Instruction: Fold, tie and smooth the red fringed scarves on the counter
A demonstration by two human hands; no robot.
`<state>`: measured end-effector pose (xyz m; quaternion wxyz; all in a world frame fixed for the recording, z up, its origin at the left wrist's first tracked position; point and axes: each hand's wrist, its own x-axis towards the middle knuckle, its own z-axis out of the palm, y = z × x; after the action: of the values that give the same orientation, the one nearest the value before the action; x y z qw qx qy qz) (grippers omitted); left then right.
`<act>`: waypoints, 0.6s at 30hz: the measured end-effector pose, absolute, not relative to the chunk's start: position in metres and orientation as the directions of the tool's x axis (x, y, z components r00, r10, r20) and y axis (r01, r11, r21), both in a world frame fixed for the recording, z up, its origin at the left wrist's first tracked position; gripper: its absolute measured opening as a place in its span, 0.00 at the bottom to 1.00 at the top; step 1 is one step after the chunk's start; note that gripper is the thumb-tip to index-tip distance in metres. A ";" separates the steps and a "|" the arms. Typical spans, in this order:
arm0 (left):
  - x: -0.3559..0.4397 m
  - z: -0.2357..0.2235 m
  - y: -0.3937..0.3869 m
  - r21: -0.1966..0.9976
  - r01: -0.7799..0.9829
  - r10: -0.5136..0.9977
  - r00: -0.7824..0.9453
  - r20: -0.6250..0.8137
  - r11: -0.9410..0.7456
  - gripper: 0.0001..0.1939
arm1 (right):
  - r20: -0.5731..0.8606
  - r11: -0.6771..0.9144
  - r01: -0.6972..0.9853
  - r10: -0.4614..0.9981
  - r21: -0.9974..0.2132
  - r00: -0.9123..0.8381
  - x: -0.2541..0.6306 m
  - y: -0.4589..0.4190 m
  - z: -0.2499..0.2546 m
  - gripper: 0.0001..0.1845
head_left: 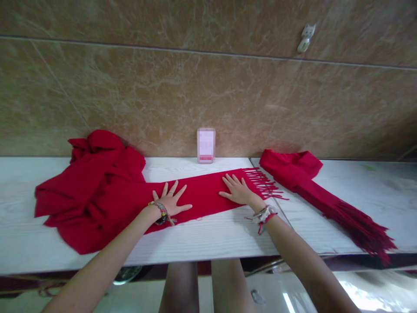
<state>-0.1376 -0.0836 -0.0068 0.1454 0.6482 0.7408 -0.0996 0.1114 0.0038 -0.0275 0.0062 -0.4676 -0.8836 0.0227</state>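
A red fringed scarf (pixel 202 193) lies flat across the white table, its tasselled end pointing right. My left hand (pixel 171 202) rests on it with fingers spread, near where the cloth runs into a rumpled red heap (pixel 100 191) on the left. Close to the fringe, my right hand (pixel 237 190) presses down flat, its fingers apart. Neither hand grips the cloth. Another red scarf (pixel 299 174), folded lengthwise and looped at the far end, lies to the right, with its tassels reaching the table's front edge.
A phone (pixel 206 145) with a blurred screen leans upright against the brown marbled wall (pixel 182 95). A small white hook-like fitting (pixel 306 38) is stuck on the wall at upper right. The white table (pixel 208 241) has a seam right of my right hand.
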 end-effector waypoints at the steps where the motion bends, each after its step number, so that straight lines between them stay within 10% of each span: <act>1: -0.139 -0.006 -0.085 0.035 0.988 0.928 -0.128 -0.350 0.149 0.42 | -0.018 0.502 0.864 0.864 -0.033 -0.503 0.121 0.011 -0.028 0.38; 8: -0.138 0.002 -0.085 0.018 0.987 0.916 -0.139 -0.376 0.157 0.41 | 0.078 0.290 0.957 0.954 0.004 -0.289 0.151 0.030 -0.025 0.33; 18: -0.133 -0.014 -0.070 0.068 0.997 0.973 -0.015 -0.228 0.032 0.35 | 0.047 0.529 0.848 0.847 0.037 -0.530 0.145 -0.030 -0.032 0.30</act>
<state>-0.1327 -0.0696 -0.0140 0.1062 0.6936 0.7103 -0.0558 0.1451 -0.0295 -0.0323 0.0116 -0.4847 -0.8742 -0.0276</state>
